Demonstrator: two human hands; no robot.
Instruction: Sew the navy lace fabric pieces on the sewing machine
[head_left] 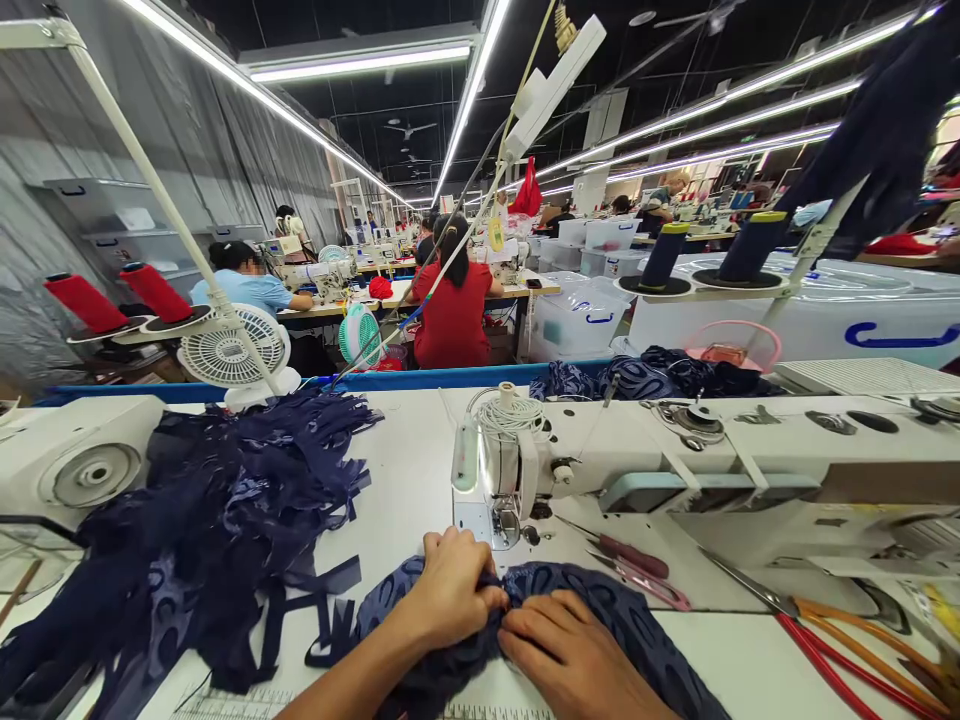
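My left hand [452, 590] is closed, pinching a bunched piece of navy patterned fabric [637, 630] on the white sewing table [405, 480]. My right hand [566, 650] lies on the same fabric just to the right, fingers curled onto it, touching the left hand. Both hands sit right in front of the needle end of a white sewing machine [675, 450].
A heap of navy fabric pieces and strips [202, 530] covers the table's left. Small scissors [637, 570] and large orange-handled shears [847, 640] lie at right. A small fan [232, 355], red thread cones [120, 295] and navy cones [664, 255] stand behind. Other workers sit at tables beyond.
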